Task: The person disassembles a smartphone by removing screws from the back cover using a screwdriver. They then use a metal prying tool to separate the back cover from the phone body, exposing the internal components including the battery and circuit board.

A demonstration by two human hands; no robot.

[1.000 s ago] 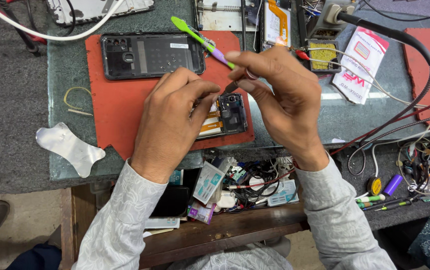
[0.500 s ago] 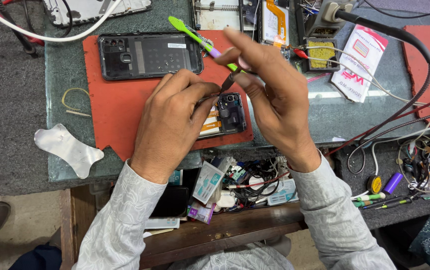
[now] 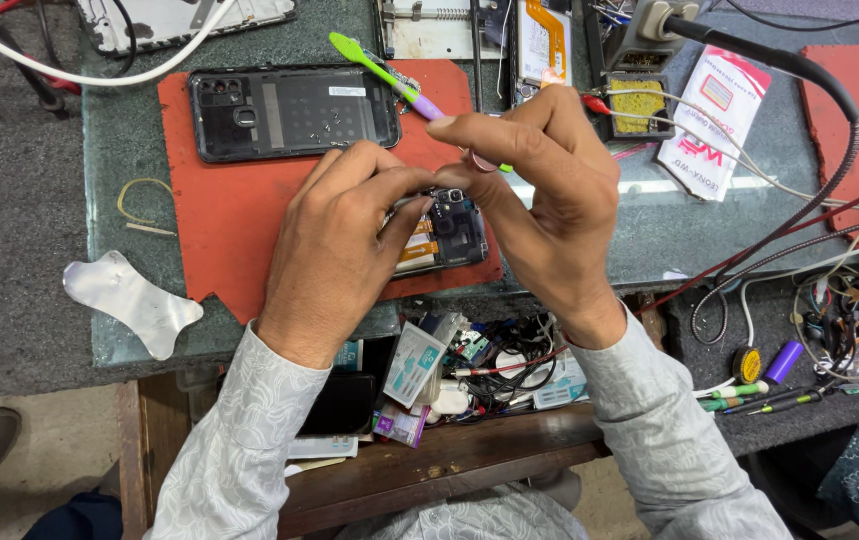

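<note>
Head view shows two hands over one opened phone [image 3: 449, 235] on one red mat [image 3: 239, 210]: left hand [image 3: 334, 250] pinches the phone's edge; right hand [image 3: 544, 190] clamps one green-purple tool [image 3: 389, 75]. One black back cover [image 3: 294, 110] lies beside them.

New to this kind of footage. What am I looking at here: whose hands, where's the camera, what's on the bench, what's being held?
There is no machine here: a person works with two bare hands, filmed by one camera worn on the head, looking down at the bench.

The left hand steadies a small opened black phone with exposed circuitry, which lies on an orange-red rubber work mat. The right hand pinches its fingertips just above that phone; whatever its grip holds is too small to tell.

Also on the mat: a black plastic phone back shell and a green-and-purple plastic tool. To the left lies a thin, flat silvery metal opening tool. A black flexible hose curves along the right. An open drawer of mixed small parts sits below the hands.
</note>
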